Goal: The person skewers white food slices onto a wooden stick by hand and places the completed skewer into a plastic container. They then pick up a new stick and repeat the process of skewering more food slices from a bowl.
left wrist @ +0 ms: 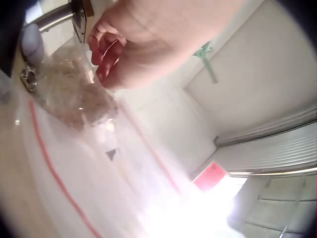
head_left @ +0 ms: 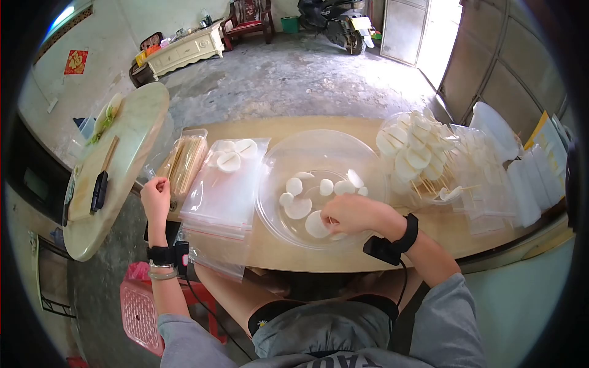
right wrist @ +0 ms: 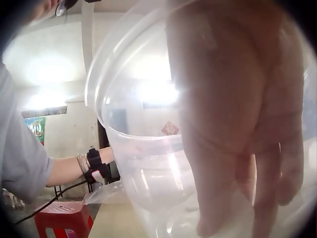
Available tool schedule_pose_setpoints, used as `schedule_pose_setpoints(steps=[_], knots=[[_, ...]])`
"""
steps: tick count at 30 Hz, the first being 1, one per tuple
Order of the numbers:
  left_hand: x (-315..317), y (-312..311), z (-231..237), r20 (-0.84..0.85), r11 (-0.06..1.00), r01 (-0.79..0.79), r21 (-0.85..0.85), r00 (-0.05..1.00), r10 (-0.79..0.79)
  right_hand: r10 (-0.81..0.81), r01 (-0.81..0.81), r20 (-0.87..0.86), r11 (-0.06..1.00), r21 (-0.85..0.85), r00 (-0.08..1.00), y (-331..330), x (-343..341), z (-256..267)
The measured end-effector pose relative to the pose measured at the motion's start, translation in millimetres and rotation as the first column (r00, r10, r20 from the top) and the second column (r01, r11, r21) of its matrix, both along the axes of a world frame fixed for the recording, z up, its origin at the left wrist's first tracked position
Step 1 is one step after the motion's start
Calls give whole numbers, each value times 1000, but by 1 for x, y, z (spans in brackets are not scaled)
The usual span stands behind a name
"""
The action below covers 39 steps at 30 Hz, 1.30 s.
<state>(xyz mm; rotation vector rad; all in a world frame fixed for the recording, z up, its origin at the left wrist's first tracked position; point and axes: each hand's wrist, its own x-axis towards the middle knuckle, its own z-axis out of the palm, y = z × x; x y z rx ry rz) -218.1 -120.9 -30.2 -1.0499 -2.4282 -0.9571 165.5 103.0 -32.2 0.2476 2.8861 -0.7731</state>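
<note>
My right hand (head_left: 351, 213) reaches down into a large clear round plastic tub (head_left: 270, 211). Its fingers (right wrist: 210, 208), seen through the tub's wall in the right wrist view, point straight down, close to thin round white slices (head_left: 299, 208), likely radish. Several such slices lie scattered over the tub's bottom. At the left, my left hand (head_left: 157, 199) is beside a clear pack of thin wooden sticks (head_left: 184, 158). Its fingers are bent in toward the thumb, and I cannot tell whether they pinch a stick.
Zip bags (head_left: 218, 190) lie stacked left of the tub, with a few white slices (head_left: 230, 161) on top. To the right stands a heap of skewered slices (head_left: 417, 153). A marble-topped side table (head_left: 144, 113) at the far left bears a knife (head_left: 99, 190). Below it is a red stool (head_left: 138, 306).
</note>
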Motion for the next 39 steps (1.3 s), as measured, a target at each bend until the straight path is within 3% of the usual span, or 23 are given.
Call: schedule_pose_setpoints(steps=[1,7,10,12,13,15,16,17,18,22,24,25,26,27,29,30,32,34,37,39], knots=[[-6,1,-5,-60,997,-38,-70,998,34,-4,4,-3,1000,0,1000,0,0,1],[-15,-1,-14,-180,988,-128,-90,978,110,-23,22,76,1000,14,997,-1,-1,2],[-17,-3,-10,-106,986,-87,-143,992,72,-75,75,-4,997,-28,997,0,0,1],[-15,-2,-6,-74,979,-109,-173,992,98,-110,97,-185,992,-78,977,3,-2,-5],[-13,-1,-7,-70,979,-103,-176,993,92,-116,103,-180,991,-80,977,4,-4,-8],[-3,3,-2,-151,940,-250,-231,964,219,-190,143,-470,981,-135,862,2,-9,-7],[-2,3,-1,-145,938,-249,-242,965,219,-192,145,-466,980,-135,864,2,-8,-3],[-2,4,-2,-141,937,-248,-244,966,219,-349,213,-328,898,-386,878,-2,-7,11],[-5,5,-4,-125,939,-255,-229,965,231,-464,293,-152,746,-598,872,-3,-5,19],[-14,1,-13,-101,965,-223,-136,972,210,-392,283,-124,816,-505,911,6,-4,17],[-17,-2,-13,-132,973,-218,-69,969,208,-238,149,-280,941,-304,930,9,-4,10],[-18,-3,-13,-161,977,-214,1,964,211,-241,152,-278,940,-305,930,9,-4,7],[-16,-1,-6,-25,984,-176,40,984,177,-237,151,-293,946,-288,926,9,-4,4],[-11,0,-2,-24,984,-175,39,984,176,-232,149,-309,951,-270,922,9,-4,3],[7,7,5,116,956,21,293,992,-58,-227,148,-304,954,-262,925,8,-4,4],[28,12,16,120,955,19,295,991,-57,-220,145,-299,957,-253,929,8,-4,5],[86,25,39,348,838,279,469,813,-466,-221,155,-261,955,-252,940,9,-4,7],[130,38,46,381,760,425,492,679,-627,-219,163,-221,955,-248,950,9,-5,7],[184,68,46,440,647,477,595,481,-759,-264,237,-139,953,-187,954,5,-6,-1],[203,84,45,430,630,559,539,460,-777,-211,187,84,956,226,974,0,-11,-4]])
